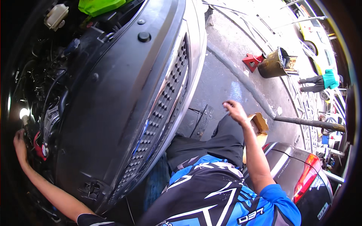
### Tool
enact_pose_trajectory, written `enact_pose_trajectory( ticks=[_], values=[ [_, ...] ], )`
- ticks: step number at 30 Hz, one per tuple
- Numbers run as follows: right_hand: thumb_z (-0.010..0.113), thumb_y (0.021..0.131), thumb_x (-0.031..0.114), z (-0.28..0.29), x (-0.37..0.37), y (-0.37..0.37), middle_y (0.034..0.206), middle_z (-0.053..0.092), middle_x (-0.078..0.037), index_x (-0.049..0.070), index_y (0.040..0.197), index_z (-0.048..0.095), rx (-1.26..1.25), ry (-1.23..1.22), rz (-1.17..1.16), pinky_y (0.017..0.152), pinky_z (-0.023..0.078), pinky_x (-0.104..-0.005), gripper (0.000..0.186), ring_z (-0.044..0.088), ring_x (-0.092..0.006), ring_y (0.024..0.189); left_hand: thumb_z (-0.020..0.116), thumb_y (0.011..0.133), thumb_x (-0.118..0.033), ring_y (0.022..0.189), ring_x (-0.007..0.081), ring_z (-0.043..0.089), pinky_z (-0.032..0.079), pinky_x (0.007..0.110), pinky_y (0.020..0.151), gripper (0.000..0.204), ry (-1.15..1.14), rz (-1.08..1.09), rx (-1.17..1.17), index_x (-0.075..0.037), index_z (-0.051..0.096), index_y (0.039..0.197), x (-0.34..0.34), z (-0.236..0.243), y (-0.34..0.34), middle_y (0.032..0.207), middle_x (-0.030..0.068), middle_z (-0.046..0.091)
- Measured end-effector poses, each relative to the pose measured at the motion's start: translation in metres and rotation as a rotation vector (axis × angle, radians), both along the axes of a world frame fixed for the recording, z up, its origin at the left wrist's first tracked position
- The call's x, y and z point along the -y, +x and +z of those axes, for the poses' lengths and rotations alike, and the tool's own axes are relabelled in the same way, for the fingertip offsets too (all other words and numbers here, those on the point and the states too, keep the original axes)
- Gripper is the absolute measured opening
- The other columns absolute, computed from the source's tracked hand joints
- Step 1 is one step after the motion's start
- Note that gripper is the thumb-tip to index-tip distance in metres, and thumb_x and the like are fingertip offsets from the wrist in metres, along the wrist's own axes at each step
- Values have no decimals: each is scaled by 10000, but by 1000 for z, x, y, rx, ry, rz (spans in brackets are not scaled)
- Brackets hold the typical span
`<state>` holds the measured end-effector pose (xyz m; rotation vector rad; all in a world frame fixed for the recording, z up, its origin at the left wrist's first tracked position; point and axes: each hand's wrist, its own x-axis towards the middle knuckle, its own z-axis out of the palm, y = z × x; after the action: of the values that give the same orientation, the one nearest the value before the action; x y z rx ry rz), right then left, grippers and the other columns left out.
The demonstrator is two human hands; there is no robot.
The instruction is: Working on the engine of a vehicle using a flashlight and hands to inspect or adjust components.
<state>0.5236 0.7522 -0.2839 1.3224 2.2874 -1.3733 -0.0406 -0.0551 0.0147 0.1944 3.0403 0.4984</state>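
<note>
Oil-stained grey concrete [226, 81] lay beneath a silver car's open engine bay [49, 75]. At far left, the left hand [19, 145] reached deep among dark engine parts beside a small glowing work light [24, 112] and a red fitting [37, 147]; whether its fingers gripped anything could not be told. Right of the black honeycomb grille [166, 101], the right hand [234, 109] hung loosely curled and empty above a torn brown cardboard box [260, 122].

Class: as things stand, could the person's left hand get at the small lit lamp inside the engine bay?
Probably yes. The left hand is already down in the engine bay, just below the lamp, with nothing visible between them.
</note>
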Motion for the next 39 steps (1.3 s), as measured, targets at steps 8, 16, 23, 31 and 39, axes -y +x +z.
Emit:
enact_pose_trajectory(
  ticks=[8, 16, 23, 31, 39],
  values=[
    [616, 975, 312, -126, -38, 54, 1037, 760, -181, 8, 1192, 707, 226, -115, 325, 902, 552, -390, 385, 736, -292, 989, 547, 1059, -274, 701, 88, 493, 411, 251, 629, 327, 33, 383, -213, -20, 698, 1199, -70, 9, 126, 887, 4, 646],
    [605, 971, 324, -286, -87, 106, 1091, 737, -226, 5, 1158, 726, 222, -210, 378, 978, 519, -437, 388, 695, -375, 1086, 529, 1016, -228, 793, 203, 714, 531, 315, 698, 314, 77, 637, -727, -82, 748, 1187, -255, -65, 242, 968, 97, 763],
    [663, 942, 370, -354, -40, 141, 1113, 729, -222, 7, 1150, 711, 412, -769, -135, 970, 526, -428, 421, 694, -383, 1083, 465, 919, -305, 1169, 372, 662, 476, 454, 1031, 437, -379, 845, -824, -84, 771, 1140, -273, -63, 240, 1178, 183, 733],
    [669, 892, 249, -360, 24, 125, 1385, 565, -256, -4, 1283, 618, 79, -58, 902, 1079, 457, -445, 468, 546, -391, 1291, 524, 849, -327, 1145, 407, 669, 505, 464, 1010, 462, -523, 946, -762, -17, 779, 1079, -229, -37, 222, 1168, 275, 709],
    [531, 990, 313, -424, 64, 78, 1531, 459, -208, 32, 1376, 590, 68, 36, 1552, 1164, 355, -477, 481, 447, -364, 1406, 623, 842, -437, 1058, 319, 700, 562, 413, 906, 496, -703, 853, -522, -30, 754, 1094, -194, -7, 231, 1154, 159, 735]
  ],
)
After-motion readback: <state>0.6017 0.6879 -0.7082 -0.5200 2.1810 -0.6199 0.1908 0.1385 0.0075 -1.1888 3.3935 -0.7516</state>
